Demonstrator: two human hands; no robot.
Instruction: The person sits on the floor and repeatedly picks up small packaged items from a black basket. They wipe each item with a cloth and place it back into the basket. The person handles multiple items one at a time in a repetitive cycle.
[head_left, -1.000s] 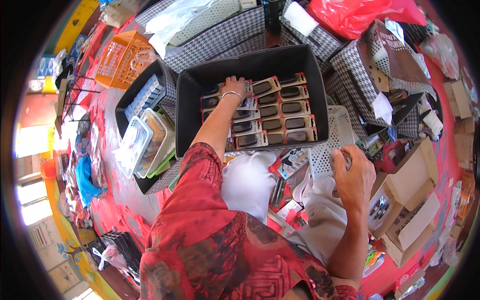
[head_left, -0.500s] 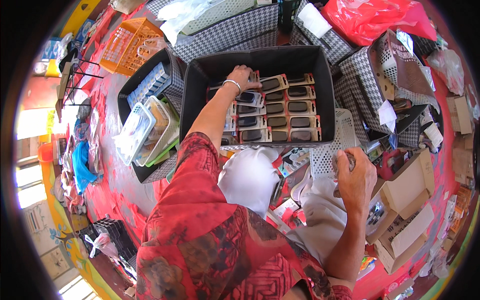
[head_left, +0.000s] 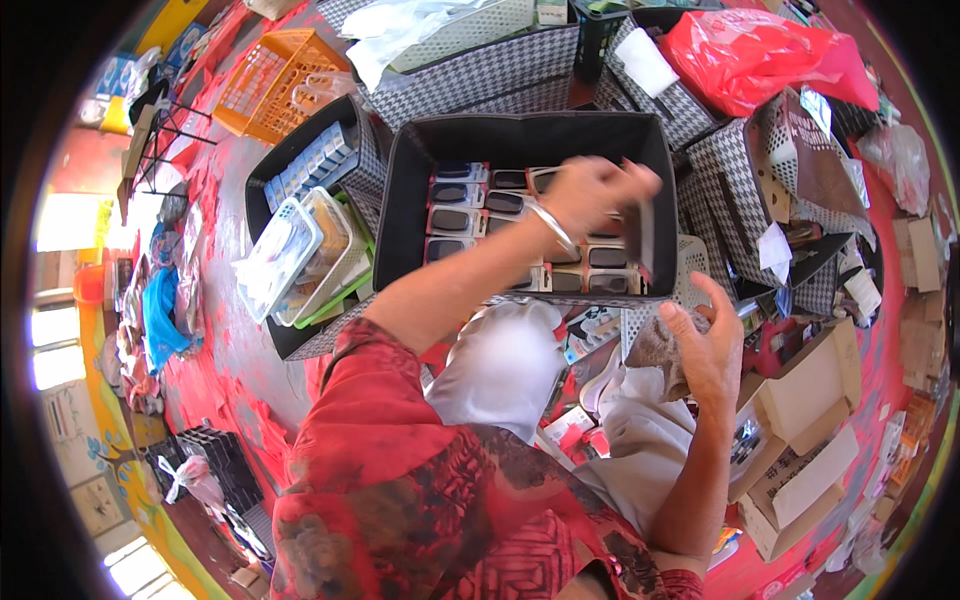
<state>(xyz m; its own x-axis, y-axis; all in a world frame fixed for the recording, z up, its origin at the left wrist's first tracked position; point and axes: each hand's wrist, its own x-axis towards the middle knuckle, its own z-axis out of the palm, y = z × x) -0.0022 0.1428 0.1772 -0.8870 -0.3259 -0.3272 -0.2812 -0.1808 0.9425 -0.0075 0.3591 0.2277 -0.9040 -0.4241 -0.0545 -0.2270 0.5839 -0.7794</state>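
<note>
In front of me stands a black-lined storage bin (head_left: 520,128) holding rows of carded packs (head_left: 455,220), each with a dark rounded oblong piece. My left hand (head_left: 600,195), a pale bangle at its wrist, is over the bin's right part, smeared by motion. A dark flat blurred thing (head_left: 640,238) shows just below its fingers; I cannot tell whether the hand holds it. Outside the bin's near right corner, my right hand (head_left: 712,345) grips a crumpled brown cloth (head_left: 658,352) above my right knee, its thumb and forefinger spread.
Left of the bin, another box (head_left: 262,178) carries small blue cartons and plastic baskets. An orange crate (head_left: 285,80) stands beyond it. Houndstooth-patterned boxes (head_left: 480,75) line the far side, with a red plastic bag (head_left: 765,60) on the right. Open cardboard cartons (head_left: 810,390) lie nearer me.
My left hand has swept right across the bin from the packs on its left side. My right hand has opened somewhat, and more of the brown cloth shows. The view has shifted slightly.
</note>
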